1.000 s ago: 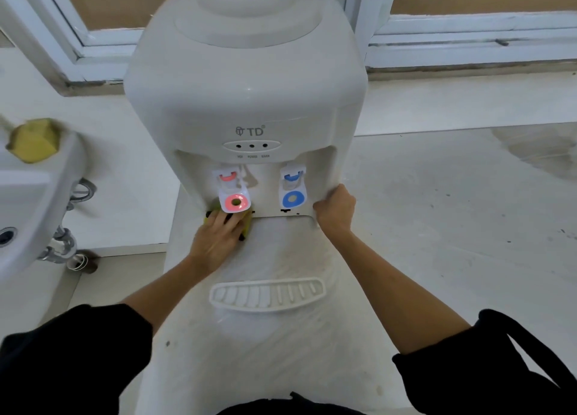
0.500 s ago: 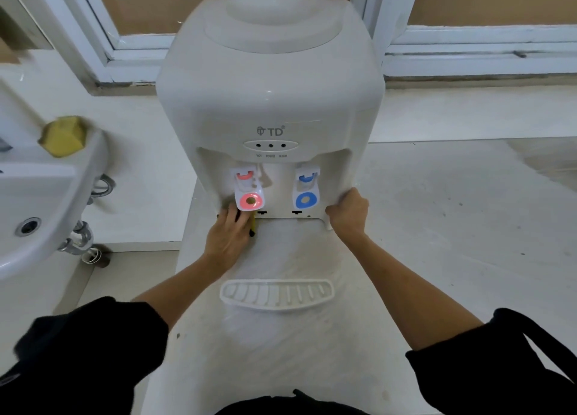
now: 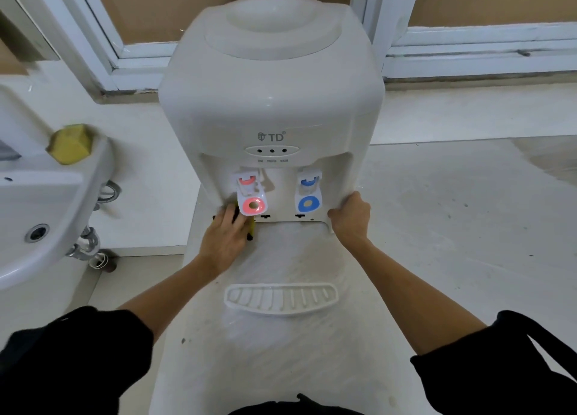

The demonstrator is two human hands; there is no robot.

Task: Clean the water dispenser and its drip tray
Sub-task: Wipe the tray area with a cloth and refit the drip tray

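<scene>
Soft, even daylight, moderately bright. Faint sheen on dispenser (image 3: 271, 102) top. Weak shadows under taps. Strong wide-angle bending at edges; sink (image 3: 46, 202) at left slightly motion-blurred. Centre sharp.
</scene>
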